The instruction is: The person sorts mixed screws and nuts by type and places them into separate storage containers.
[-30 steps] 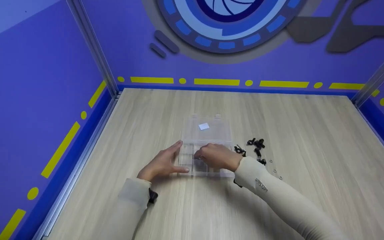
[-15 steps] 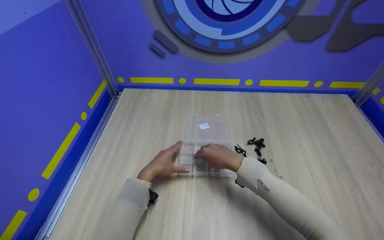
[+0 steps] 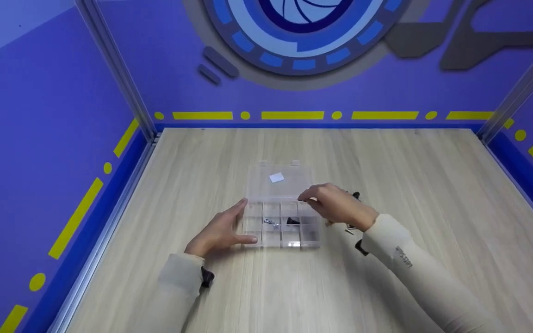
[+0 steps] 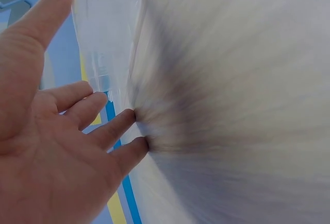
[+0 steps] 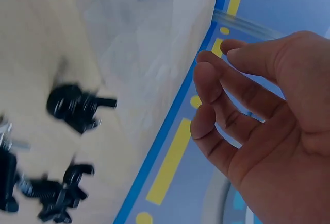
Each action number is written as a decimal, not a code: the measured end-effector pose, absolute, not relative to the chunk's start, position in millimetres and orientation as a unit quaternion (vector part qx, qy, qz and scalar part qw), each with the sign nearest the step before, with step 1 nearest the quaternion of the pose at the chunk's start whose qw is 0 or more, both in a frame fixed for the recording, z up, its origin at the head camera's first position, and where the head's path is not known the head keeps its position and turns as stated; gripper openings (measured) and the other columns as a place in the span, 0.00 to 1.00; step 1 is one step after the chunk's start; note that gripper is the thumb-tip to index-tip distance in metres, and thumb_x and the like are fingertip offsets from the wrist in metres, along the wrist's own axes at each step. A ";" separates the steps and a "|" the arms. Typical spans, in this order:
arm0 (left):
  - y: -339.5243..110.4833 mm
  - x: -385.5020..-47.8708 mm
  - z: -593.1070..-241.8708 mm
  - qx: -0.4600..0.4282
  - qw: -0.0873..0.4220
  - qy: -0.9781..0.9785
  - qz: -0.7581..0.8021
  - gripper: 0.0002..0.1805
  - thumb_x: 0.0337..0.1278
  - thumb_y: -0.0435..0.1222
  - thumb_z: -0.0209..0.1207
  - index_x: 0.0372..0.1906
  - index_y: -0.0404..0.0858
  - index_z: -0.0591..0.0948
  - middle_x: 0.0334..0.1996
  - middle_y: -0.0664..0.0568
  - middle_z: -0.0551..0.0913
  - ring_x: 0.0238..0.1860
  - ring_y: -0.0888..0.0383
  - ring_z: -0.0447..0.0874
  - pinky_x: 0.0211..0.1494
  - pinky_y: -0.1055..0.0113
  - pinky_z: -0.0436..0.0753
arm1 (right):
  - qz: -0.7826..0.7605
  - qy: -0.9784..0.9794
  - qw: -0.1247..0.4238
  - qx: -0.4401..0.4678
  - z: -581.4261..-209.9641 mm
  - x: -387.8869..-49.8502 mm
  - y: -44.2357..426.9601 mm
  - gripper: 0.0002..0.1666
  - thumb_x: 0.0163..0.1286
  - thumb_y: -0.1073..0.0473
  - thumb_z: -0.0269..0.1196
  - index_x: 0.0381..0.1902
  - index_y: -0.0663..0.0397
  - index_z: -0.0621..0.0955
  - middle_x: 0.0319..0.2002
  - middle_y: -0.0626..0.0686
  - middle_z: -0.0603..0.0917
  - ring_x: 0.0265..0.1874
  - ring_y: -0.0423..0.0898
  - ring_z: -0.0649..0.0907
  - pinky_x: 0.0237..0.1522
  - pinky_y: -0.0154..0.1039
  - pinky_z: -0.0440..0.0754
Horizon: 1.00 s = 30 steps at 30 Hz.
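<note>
A clear plastic compartment box [image 3: 289,188] lies on the table with its lid folded back. Small silver pieces [image 3: 271,223] sit in one middle compartment, and a black piece [image 3: 293,221] is in another. My left hand [image 3: 220,231] spans the box's left side, thumb at the near corner and fingers along the wall; the left wrist view shows it spread, gripping nothing. Over the box's right edge hovers my right hand [image 3: 336,203]. Its fingers [image 5: 206,80] are loosely bent, with nothing visible between them. Black knob-like parts [image 5: 75,105] lie beneath it on the table.
More black parts [image 5: 56,195] lie to the right of the box, partly hidden by the right hand and forearm in the head view. A white label [image 3: 276,177] is on the lid. Purple-blue panels [image 3: 63,138] enclose the table [image 3: 192,162] at the back and sides.
My right hand has lifted out of the box's middle compartments and moved right, uncovering the silver and black pieces inside. The left hand keeps its place. The head view has shifted slightly.
</note>
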<state>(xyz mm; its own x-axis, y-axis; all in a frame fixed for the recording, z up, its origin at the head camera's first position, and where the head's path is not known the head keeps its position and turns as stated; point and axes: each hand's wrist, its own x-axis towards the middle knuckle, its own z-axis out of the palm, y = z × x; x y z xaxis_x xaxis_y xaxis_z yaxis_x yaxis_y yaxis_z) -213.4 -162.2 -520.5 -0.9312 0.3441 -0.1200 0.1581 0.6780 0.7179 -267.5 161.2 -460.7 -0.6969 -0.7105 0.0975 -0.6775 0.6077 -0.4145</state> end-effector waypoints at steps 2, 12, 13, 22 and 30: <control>-162.5 -212.6 -520.5 0.130 0.129 0.908 0.377 0.64 0.46 0.51 0.79 0.83 0.39 0.52 0.82 0.46 0.53 0.81 0.48 0.50 0.82 0.53 0.53 | -0.214 0.898 0.032 -0.384 -461.3 -267.7 172.5 0.13 0.74 0.70 0.62 0.53 0.63 0.87 0.50 0.58 0.89 0.48 0.51 0.88 0.52 0.48 0.87; -162.4 -213.0 -516.8 0.124 0.128 0.915 0.361 0.66 0.44 0.53 0.80 0.83 0.40 0.52 0.80 0.45 0.57 0.80 0.49 0.54 0.81 0.53 0.57 | -0.218 0.907 0.003 -0.360 -472.9 -267.3 220.2 0.11 0.70 0.73 0.63 0.47 0.63 0.88 0.42 0.57 0.90 0.40 0.50 0.88 0.42 0.48 0.88; -161.9 -213.1 -516.7 0.126 0.127 0.917 0.358 0.66 0.44 0.53 0.80 0.83 0.40 0.52 0.80 0.45 0.58 0.80 0.49 0.54 0.81 0.53 0.57 | -0.217 0.910 0.005 -0.354 -474.4 -266.7 224.1 0.12 0.69 0.73 0.63 0.46 0.63 0.88 0.41 0.57 0.90 0.39 0.49 0.88 0.41 0.48 0.88; -160.7 -214.1 -517.4 0.121 0.131 0.917 0.358 0.68 0.42 0.54 0.80 0.83 0.40 0.51 0.80 0.44 0.59 0.79 0.48 0.56 0.80 0.52 0.58 | -0.195 0.932 0.030 -0.303 -484.2 -260.0 247.1 0.12 0.66 0.72 0.65 0.44 0.57 0.89 0.35 0.50 0.88 0.30 0.44 0.84 0.29 0.42 0.83; -162.4 -215.6 -517.2 0.141 0.125 0.916 0.355 0.65 0.44 0.53 0.80 0.83 0.43 0.53 0.80 0.46 0.59 0.79 0.48 0.56 0.81 0.52 0.58 | -0.168 0.948 0.039 -0.268 -487.8 -253.8 256.5 0.02 0.66 0.63 0.72 0.37 0.53 0.89 0.32 0.47 0.87 0.28 0.43 0.83 0.27 0.47 0.82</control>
<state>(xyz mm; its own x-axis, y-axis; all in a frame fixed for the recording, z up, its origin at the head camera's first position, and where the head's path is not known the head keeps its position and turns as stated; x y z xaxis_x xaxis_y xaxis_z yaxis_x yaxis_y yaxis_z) -215.6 -162.4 -517.2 -0.9289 0.3467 -0.1301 0.1688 0.7090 0.6847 -253.8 256.5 -487.8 -0.8533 -0.5212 0.0166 -0.4952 0.7999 -0.3389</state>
